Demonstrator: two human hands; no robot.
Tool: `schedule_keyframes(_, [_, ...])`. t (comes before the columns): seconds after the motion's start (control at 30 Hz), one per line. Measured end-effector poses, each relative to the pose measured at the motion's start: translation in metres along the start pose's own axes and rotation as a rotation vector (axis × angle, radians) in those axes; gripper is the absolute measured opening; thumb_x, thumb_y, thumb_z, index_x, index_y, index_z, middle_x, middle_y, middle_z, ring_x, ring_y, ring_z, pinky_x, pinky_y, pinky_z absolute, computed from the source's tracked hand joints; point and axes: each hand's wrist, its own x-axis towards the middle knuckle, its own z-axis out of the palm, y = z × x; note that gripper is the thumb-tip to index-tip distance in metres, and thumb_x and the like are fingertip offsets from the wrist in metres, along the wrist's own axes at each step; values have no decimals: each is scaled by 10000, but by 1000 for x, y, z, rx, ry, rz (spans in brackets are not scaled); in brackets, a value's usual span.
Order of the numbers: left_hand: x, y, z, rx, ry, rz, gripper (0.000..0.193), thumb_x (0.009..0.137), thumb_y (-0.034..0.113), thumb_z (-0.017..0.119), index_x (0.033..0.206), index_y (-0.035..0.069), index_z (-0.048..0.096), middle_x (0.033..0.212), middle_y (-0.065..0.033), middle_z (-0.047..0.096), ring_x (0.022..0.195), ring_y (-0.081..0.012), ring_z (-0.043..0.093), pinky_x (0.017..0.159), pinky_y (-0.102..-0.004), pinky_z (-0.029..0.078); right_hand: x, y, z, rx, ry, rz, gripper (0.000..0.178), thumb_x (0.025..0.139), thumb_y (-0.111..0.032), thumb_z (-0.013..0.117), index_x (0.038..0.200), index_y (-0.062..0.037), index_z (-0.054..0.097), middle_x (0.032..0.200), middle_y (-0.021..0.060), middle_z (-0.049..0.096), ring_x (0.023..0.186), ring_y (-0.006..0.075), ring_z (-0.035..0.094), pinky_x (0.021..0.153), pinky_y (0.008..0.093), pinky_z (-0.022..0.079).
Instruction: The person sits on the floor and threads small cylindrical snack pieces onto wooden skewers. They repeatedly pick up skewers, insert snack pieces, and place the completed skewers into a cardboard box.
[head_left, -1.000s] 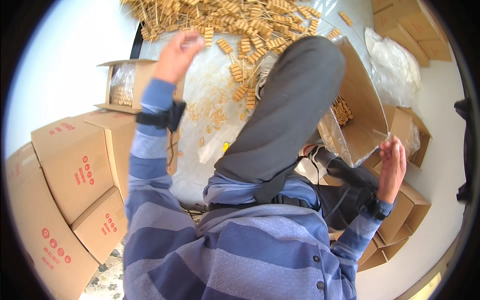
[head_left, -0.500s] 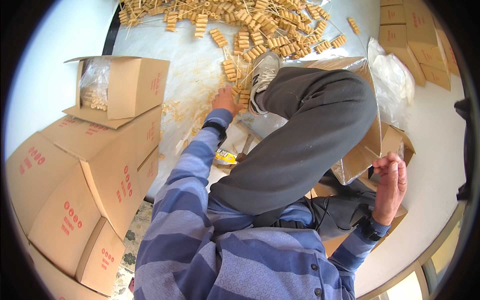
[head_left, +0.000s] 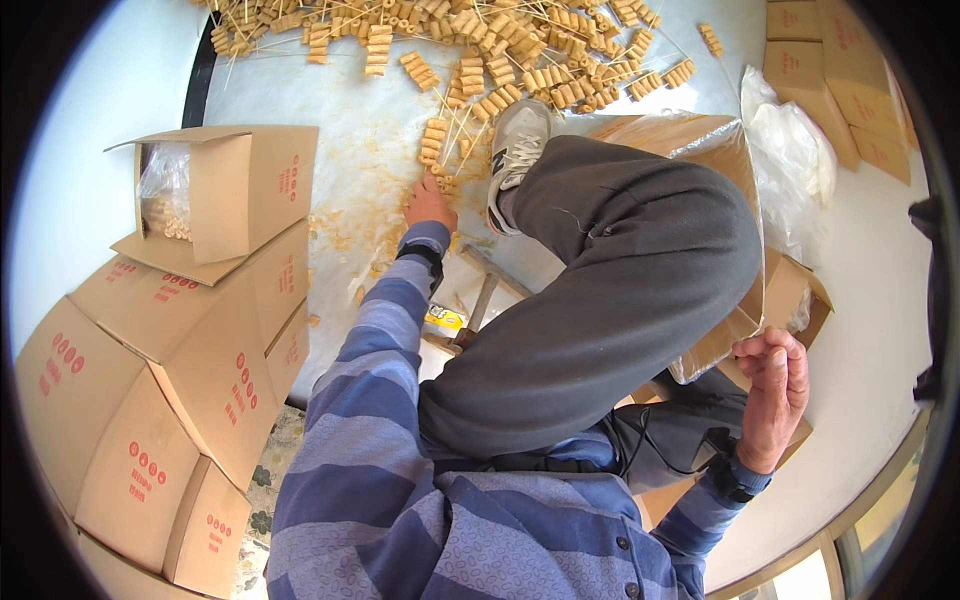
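Observation:
On the pale work surface, my left hand (head_left: 430, 206) reaches down beside the shoe (head_left: 520, 150), its fingertips at a tan, ridged roll skewer (head_left: 446, 184). Its fingers are partly hidden, so whether they grip the skewer I cannot tell. Just beyond lies another roll skewer (head_left: 433, 142), and a large heap of roll skewers (head_left: 500, 40) spreads across the far side. My right hand (head_left: 776, 390) is raised at the right, by the corner of a cardboard box lined with clear plastic (head_left: 725, 335). Its fingers are curled together against the thumb; anything between them is too small to make out.
Stacked cardboard boxes (head_left: 180, 340) fill the left side, topped by an open box (head_left: 250, 185) with a bag of skewers. My bent leg (head_left: 620, 270) crosses the middle. A hammer-like tool (head_left: 483, 295) and a yellow packet (head_left: 444, 317) lie below my left hand. White plastic (head_left: 795, 150) bunches at right.
My left hand has moved slightly left, and its fingers have come in to the skewer beside the shoe. My right hand stays raised by the lined box, a little lower in view.

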Motion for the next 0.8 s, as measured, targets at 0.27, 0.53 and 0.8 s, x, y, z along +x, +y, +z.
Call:
schedule_keyframes(0.27, [-22, -24, -141, -272, -83, 220, 476, 780, 131, 754, 1201, 65, 544, 1088, -199, 641, 1029, -375, 627, 877, -436, 502, -2, -74, 64, -285, -180, -366, 165, 955, -41, 550, 1050, 17, 672, 981, 123, 709, 886, 203, 642, 820, 324, 505])
schedule_keyframes(0.53, [-116, 33, -324, -61, 133, 703, 575, 723, 11, 756, 1246, 44, 518, 1130, -153, 592, 1046, -368, 594, 878, -421, 497, 30, -101, 187, -1099, -262, -1116, 485, 827, -130, 643, 1301, -59, 569, 1243, 114, 597, 1204, 294, 551, 1052, 431, 405])
schedule_keyframes(0.8, [-118, 70, -385, -27, 276, 1023, 581, 683, 3, 762, 1203, 58, 510, 1083, -146, 579, 982, -359, 591, 824, -429, 501, 59, -118, 191, -1591, -56, -1044, 108, 851, -129, 603, 953, -103, 626, 822, 8, 642, 846, 177, 654, 788, 367, 453])
